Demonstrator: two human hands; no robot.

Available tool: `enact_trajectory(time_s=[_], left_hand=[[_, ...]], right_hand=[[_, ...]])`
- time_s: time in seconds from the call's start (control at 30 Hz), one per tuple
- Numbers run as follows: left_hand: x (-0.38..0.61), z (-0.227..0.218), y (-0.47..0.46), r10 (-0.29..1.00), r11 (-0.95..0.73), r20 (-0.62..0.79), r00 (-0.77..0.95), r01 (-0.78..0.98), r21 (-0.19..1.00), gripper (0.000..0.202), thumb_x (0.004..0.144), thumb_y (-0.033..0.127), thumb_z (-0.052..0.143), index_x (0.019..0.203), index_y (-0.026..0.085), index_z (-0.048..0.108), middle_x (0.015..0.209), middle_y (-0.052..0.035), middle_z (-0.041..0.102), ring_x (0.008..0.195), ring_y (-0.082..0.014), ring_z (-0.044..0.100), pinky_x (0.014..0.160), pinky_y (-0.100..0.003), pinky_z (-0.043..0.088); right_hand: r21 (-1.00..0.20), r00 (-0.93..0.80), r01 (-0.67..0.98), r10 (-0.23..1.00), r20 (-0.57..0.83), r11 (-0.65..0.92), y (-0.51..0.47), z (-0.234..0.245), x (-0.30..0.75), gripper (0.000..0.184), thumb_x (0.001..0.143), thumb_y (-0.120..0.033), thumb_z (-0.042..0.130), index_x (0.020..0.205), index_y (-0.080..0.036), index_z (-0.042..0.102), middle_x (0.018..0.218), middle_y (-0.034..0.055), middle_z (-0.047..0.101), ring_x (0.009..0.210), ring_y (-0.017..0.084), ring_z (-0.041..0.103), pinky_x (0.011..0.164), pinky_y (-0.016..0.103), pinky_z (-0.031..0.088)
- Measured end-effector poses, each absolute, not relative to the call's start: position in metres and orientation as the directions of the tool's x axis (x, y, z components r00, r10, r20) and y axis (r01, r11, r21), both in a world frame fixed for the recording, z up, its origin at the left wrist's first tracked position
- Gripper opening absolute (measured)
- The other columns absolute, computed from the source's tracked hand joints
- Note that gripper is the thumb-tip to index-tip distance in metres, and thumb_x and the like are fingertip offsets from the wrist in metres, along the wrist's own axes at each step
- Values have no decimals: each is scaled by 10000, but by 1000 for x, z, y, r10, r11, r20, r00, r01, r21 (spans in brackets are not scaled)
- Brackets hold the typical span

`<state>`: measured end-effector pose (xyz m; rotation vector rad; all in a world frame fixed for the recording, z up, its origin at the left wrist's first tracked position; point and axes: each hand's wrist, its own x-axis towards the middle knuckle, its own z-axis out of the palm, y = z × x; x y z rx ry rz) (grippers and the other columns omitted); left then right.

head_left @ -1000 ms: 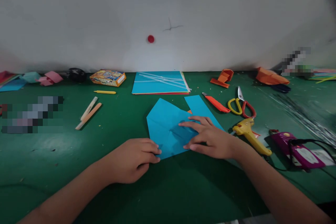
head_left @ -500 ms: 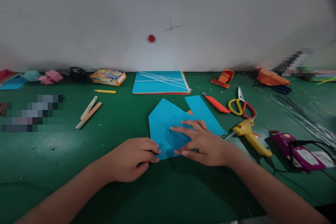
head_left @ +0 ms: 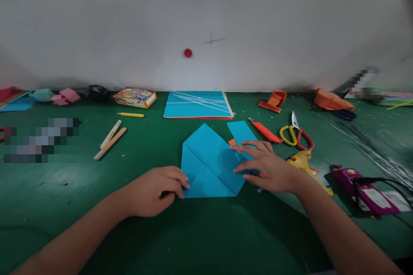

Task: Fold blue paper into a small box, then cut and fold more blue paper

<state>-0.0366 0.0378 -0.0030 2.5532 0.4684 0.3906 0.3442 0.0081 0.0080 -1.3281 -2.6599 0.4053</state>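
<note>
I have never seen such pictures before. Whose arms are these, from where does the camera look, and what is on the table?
There is no machine here. These are a person's two bare hands, seen by one camera worn on the head, looking forward and down.

The left hand has its fingers at the lower left corner of a bright blue, creased paper sheet; whether it pinches the corner is unclear. The right hand spreads its fingers over the sheet's right side.

On the green table, toward the right, lie an orange-red cutter knife, metal scissors with one yellow and one red handle and a yellow plastic glue gun. Farther back, pale thin strips lie across a blue-topped paper stack.
</note>
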Motion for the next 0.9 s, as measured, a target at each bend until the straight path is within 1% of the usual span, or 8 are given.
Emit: enact_trajectory(time_s=[0.1, 0.2, 0.27, 0.4, 0.53, 0.67, 0.8, 0.9], left_hand=[[-37, -1, 40, 417, -843, 180, 891, 304, 444, 307, 941, 87, 485, 997, 229, 751, 1069, -55, 755, 1002, -200, 704, 871, -317, 565], [-35, -3, 41, 388, -900, 200, 900, 323, 293, 218, 1025, 294, 567, 1164, 223, 721, 1068, -74, 751, 981, -237, 691, 863, -371, 541], [-33, -7, 41, 336, -935, 213, 917, 297, 195, 276, 1011, 394, 631, 1221, 227, 696, 1095, -84, 746, 1012, -259, 681, 876, -392, 524], [-33, -12, 42, 285, -959, 215, 934, 277, 67, 222, 1062, 272, 538, 1216, 246, 697, 1107, -82, 731, 997, -236, 670, 849, -384, 507], [-37, -14, 47, 332, -940, 209, 920, 340, -2, 282, 1061, 184, 478, 1187, 231, 726, 1140, -87, 735, 1023, -242, 671, 859, -397, 525], [-37, -18, 47, 463, -877, 248, 851, 480, -10, 297, 1058, 225, 476, 1115, 237, 766, 1173, -90, 733, 1043, -266, 688, 872, -435, 549], [-33, -22, 45, 571, -808, 261, 778, 589, 14, 295, 1059, 331, 497, 1073, 223, 771, 1242, -109, 711, 1109, -309, 678, 906, -488, 552], [-29, -25, 44, 646, -751, 284, 708, 656, 71, 371, 1041, 434, 543, 1291, 203, 692, 1333, -128, 682, 1229, -333, 632, 1017, -507, 521]], right_hand=[[-267, -581, 783, 814, 5, 561, 10, 3, 349, 384, 967, -391, 644, 1348, -417, 691, 1650, 25, 422, 1494, 457, 310, 1111, 741, 298], [-264, -568, 796, 823, -17, 544, 10, 1, 351, 540, 950, -336, 645, 1477, -428, 570, 1685, 34, 359, 1513, 450, 285, 1121, 743, 293], [-279, -576, 790, 817, -35, 546, 10, 1, 351, 611, 941, -305, 641, 1522, -439, 507, 1714, 15, 293, 1530, 443, 255, 1132, 744, 289], [-317, -598, 771, 799, -62, 553, 8, 2, 350, 725, 901, -234, 644, 1552, -482, 443, 1733, -43, 230, 1558, 424, 200, 1160, 735, 279], [-333, -615, 758, 785, -77, 561, 5, 3, 346, 831, 838, -125, 643, 1555, -490, 438, 1743, -57, 187, 1567, 429, 179, 1170, 722, 293], [-305, -632, 747, 774, -46, 591, 1, 4, 337, 736, 863, -170, 682, 1508, -482, 514, 1743, -38, 194, 1554, 455, 200, 1154, 757, 275], [-222, -645, 739, 763, 38, 636, -6, 6, 320, 589, 879, -242, 731, 1418, -453, 623, 1731, -4, 245, 1522, 470, 252, 1115, 768, 276], [-176, -662, 727, 746, 79, 664, -12, 8, 306, 328, 971, -303, 652, 1275, -394, 736, 1670, 14, 390, 1454, 442, 362, 1052, 701, 354]])
